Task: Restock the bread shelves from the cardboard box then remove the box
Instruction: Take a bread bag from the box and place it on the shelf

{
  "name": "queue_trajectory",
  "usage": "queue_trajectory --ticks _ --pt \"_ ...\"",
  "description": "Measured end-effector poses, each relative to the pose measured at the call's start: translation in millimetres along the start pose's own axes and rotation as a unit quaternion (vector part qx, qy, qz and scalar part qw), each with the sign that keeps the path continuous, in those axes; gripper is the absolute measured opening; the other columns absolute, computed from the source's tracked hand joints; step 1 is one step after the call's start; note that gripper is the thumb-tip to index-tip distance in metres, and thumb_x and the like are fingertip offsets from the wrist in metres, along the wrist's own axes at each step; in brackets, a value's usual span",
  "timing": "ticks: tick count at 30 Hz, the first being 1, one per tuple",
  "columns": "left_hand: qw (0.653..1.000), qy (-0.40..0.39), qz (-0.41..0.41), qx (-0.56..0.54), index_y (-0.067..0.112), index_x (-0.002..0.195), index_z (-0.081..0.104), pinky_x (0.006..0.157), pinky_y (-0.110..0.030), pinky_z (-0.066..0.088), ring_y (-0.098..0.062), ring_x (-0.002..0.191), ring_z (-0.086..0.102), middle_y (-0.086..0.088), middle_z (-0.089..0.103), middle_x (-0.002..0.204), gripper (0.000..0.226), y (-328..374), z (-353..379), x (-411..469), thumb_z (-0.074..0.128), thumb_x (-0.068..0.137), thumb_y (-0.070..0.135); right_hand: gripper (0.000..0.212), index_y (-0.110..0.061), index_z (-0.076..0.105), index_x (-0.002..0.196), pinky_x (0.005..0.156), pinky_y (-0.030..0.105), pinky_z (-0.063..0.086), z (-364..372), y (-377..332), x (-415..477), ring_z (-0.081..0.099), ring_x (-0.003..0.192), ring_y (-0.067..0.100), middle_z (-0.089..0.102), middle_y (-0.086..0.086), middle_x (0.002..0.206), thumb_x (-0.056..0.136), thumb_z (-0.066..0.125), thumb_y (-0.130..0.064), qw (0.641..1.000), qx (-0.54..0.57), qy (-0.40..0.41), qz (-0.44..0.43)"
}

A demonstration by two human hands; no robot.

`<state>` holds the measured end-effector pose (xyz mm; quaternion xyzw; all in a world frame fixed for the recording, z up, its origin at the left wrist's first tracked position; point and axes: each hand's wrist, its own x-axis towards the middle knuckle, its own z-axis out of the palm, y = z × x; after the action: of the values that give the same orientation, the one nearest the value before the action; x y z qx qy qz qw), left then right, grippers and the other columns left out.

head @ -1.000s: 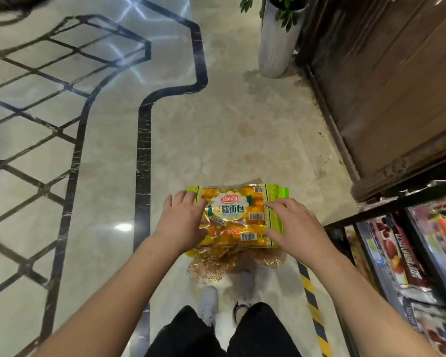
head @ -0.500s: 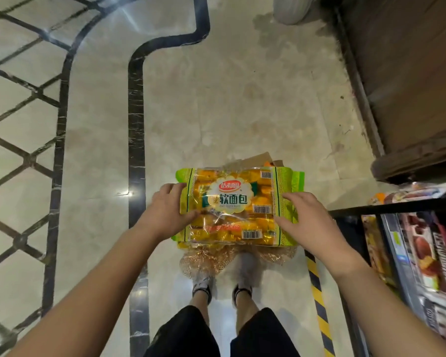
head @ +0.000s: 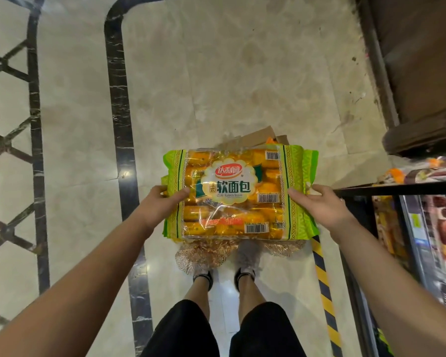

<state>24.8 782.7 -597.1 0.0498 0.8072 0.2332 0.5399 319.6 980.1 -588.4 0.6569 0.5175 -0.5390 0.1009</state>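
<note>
A bread bag is gripped flat at its two ends by the left hand and right hand, above a cardboard box.

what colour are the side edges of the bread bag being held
Bright green with a thin patterned stripe, on the bread bag; its middle is clear over orange-yellow rolls. Head view.

Bare floor lies open ahead and left; the shelf rail blocks the right.
</note>
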Motion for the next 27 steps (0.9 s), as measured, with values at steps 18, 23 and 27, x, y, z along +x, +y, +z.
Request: queue_trajectory --ticks 18,23,27 --pt "0.977 -0.112 0.018 -0.180 0.018 0.121 0.070 0.102 -0.049 0.053 -0.032 0.107 0.074 -0.009 0.079 0.110 0.075 -9 5 10 0.089 0.058 0.054 0.104 -0.030 0.066 0.122 0.105 0.048 0.051 5 8 15 0.069 0.115 0.021 0.071 -0.001 0.126 0.032 0.093 -0.074 0.985 0.136 -0.102 -0.015" --pt "0.969 -0.146 0.038 -0.194 0.024 0.131 0.065 0.097 -0.048 0.055 -0.029 0.108 0.074 -0.007 0.076 0.119 0.100 -15 3 9 0.097 0.043 0.060 0.075 -0.029 0.062 0.127 0.094 0.046 0.057 9 4 11 0.075 0.105 0.023 0.077 0.000 0.116 0.059 0.090 -0.049 0.976 0.180 -0.111 -0.047" --pt "0.964 -0.160 0.061 -0.205 0.029 0.135 0.060 0.080 -0.039 0.062 -0.028 0.108 0.074 -0.005 0.076 0.121 0.110 -14 2 1 0.098 0.036 0.061 0.092 -0.033 0.063 0.124 0.096 0.049 0.057 6 5 10 0.075 0.106 0.023 0.078 -0.002 0.114 0.043 0.095 -0.060 0.972 0.193 -0.116 -0.065"
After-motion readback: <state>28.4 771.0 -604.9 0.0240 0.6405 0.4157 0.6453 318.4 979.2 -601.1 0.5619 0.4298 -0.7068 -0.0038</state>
